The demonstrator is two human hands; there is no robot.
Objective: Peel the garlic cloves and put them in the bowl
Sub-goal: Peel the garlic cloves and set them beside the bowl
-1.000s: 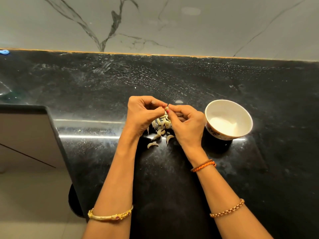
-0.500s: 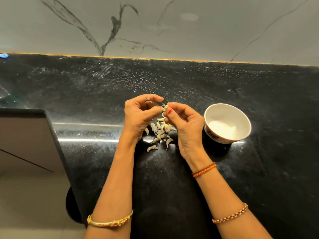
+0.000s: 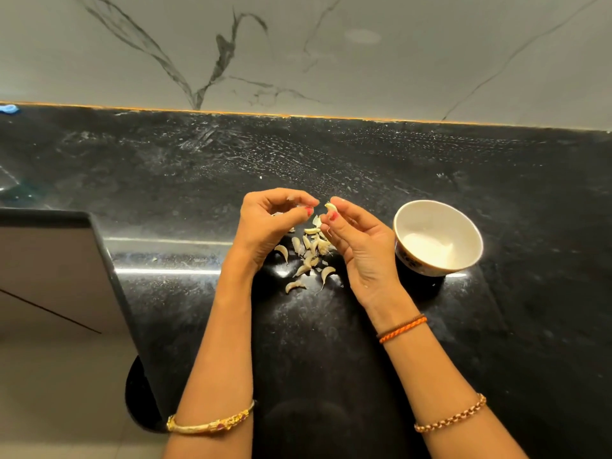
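A pile of pale garlic cloves [image 3: 309, 251] lies on the black counter [image 3: 331, 342], below and between my hands. My right hand [image 3: 359, 246] pinches one small garlic clove [image 3: 330, 206] between thumb and fingertips, held above the pile. A short gap separates it from my left hand [image 3: 268, 223], whose fingers are curled with thumb and fingertips pressed together; a thin bit of skin seems to be caught there. A white bowl [image 3: 410, 215] stands to the right of my right hand, its inside showing only white.
The counter's front edge drops off at the left, where a grey cabinet face [image 3: 49, 276] and the floor show. A marble wall [image 3: 298, 51] runs along the back of the counter. A small blue thing [image 3: 8, 109] sits at the far left edge.
My hands were joined at the fingertips on one clove. They have pulled apart: the right keeps the clove, the left has drawn away to the left.
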